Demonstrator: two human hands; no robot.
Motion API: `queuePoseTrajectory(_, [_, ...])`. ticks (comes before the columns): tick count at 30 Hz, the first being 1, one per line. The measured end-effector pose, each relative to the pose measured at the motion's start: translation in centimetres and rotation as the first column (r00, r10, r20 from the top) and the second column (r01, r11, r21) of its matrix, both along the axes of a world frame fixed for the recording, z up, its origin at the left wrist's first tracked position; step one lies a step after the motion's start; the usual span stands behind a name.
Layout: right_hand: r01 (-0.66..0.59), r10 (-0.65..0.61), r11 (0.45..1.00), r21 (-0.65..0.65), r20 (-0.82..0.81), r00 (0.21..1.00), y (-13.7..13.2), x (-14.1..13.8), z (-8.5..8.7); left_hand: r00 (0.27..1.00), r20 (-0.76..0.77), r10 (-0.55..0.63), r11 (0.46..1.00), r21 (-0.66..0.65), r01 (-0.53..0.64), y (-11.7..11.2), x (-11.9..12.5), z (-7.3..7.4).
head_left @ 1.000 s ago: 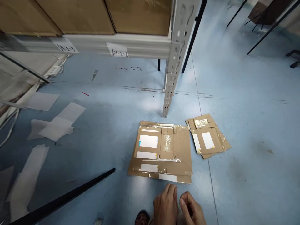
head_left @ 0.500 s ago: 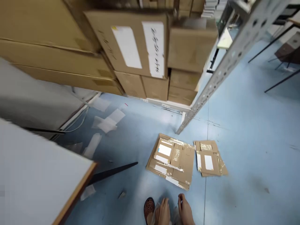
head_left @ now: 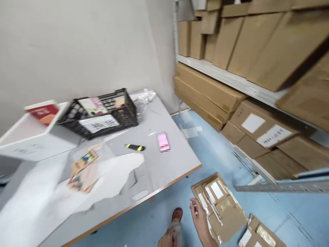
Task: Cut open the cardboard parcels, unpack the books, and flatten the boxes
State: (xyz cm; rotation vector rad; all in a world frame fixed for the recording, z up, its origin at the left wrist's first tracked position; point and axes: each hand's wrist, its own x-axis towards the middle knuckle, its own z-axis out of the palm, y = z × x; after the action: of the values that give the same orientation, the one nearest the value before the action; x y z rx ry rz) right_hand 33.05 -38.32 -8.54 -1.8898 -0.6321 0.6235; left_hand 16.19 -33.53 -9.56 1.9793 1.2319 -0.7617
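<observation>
My right hand (head_left: 199, 219) hovers just left of a flattened cardboard box (head_left: 226, 219) with tape and white labels, close to its edge but not visibly touching it. Its fingers curl around what seems a small white scrap. A second flattened carton (head_left: 259, 235) lies cut off at the bottom right. My left hand (head_left: 167, 239) is mostly below the frame, beside a leopard-print shoe (head_left: 177, 214), and its fingers are hidden. A translucent strip (head_left: 176, 228) runs above it, but I cannot tell whether that hand holds it.
A grey table (head_left: 164, 164) stands to the left, holding a black crate (head_left: 102, 113), white tray (head_left: 33, 132), black-and-yellow utility knife (head_left: 135, 148), blurred pink item (head_left: 163, 141) and white plastic sheet (head_left: 89, 192). Metal shelving (head_left: 231, 80) with cardboard boxes fills the right.
The view has swung left, bringing the table and crate into sight. The flattened cardboard has shifted to the lower right. My right hand has risen and moved further from my left hand.
</observation>
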Motion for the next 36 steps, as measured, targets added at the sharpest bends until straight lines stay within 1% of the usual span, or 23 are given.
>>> queuePoseTrajectory(2, [-0.118, 0.118, 0.993, -0.001, 0.041, 0.992, 3.2, -1.3, 2.2, 0.996, 0.045, 0.074, 0.996, 0.043, -0.076, 0.4, -1.9, 1.7])
queuePoseTrajectory(4, [-0.224, 0.225, 0.974, -0.018, 0.080, 0.971, 6.3, -3.1, 3.3, 0.986, 0.078, 0.146, 0.987, 0.054, -0.150, 1.2, -3.6, 2.9])
queuePoseTrajectory(6, [-0.309, 0.311, 0.950, -0.041, 0.123, 0.942, 9.0, -5.2, 3.5, 0.971, 0.108, 0.214, 0.973, 0.065, -0.222, 2.6, -5.2, 3.8])
queuePoseTrajectory(9, [-0.400, 0.408, 0.913, -0.079, 0.176, 0.896, 12.7, -8.2, 3.3, 0.939, 0.158, 0.307, 0.939, 0.110, -0.325, 5.3, -7.6, 5.4])
queuePoseTrajectory(13, [-0.499, 0.532, 0.845, -0.192, 0.194, 0.824, 17.6, -11.5, 3.5, 0.877, 0.203, 0.435, 0.870, 0.157, -0.468, 9.3, -11.2, 7.5])
queuePoseTrajectory(15, [-0.536, 0.586, 0.805, -0.253, 0.204, 0.784, 20.0, -12.7, 3.8, 0.845, 0.216, 0.488, 0.833, 0.173, -0.526, 11.0, -12.8, 8.1])
queuePoseTrajectory(17, [-0.562, 0.624, 0.775, -0.290, 0.211, 0.752, 22.0, -13.5, 4.0, 0.813, 0.244, 0.529, 0.796, 0.189, -0.575, 12.5, -14.0, 8.2])
queuePoseTrajectory(20, [-0.592, 0.665, 0.739, -0.322, 0.213, 0.715, 23.9, -14.2, 3.9, 0.751, 0.303, 0.586, 0.729, 0.206, -0.652, 14.5, -14.8, 8.1])
queuePoseTrajectory(23, [-0.620, 0.710, 0.698, -0.359, 0.228, 0.667, 24.7, -14.1, 3.5, 0.688, 0.324, 0.649, 0.659, 0.213, -0.722, 16.2, -14.4, 8.3])
queuePoseTrajectory(27, [-0.668, 0.775, 0.621, -0.409, 0.196, 0.600, 26.2, -13.3, 3.7, 0.594, 0.358, 0.720, 0.551, 0.225, -0.803, 17.9, -14.0, 9.3])
queuePoseTrajectory(29, [-0.693, 0.787, 0.607, -0.390, 0.175, 0.592, 27.7, -13.3, 4.2, 0.549, 0.372, 0.748, 0.499, 0.229, -0.835, 19.2, -14.5, 9.9])
queuePoseTrajectory(31, [-0.709, 0.788, 0.608, -0.357, 0.161, 0.594, 29.9, -13.7, 4.5, 0.508, 0.388, 0.769, 0.448, 0.239, -0.861, 21.4, -15.9, 10.4])
queuePoseTrajectory(32, [-0.714, 0.788, 0.609, -0.347, 0.156, 0.596, 31.1, -14.1, 4.6, 0.487, 0.396, 0.779, 0.420, 0.247, -0.873, 22.9, -16.8, 10.6])
queuePoseTrajectory(34, [-0.708, 0.784, 0.612, -0.353, 0.149, 0.603, 33.9, -15.2, 4.6, 0.448, 0.409, 0.795, 0.361, 0.275, -0.891, 26.8, -19.2, 10.9])
queuePoseTrajectory(36, [-0.677, 0.763, 0.633, -0.375, 0.154, 0.628, 36.8, -16.7, 4.2, 0.429, 0.426, 0.796, 0.317, 0.310, -0.896, 31.4, -21.7, 10.9])
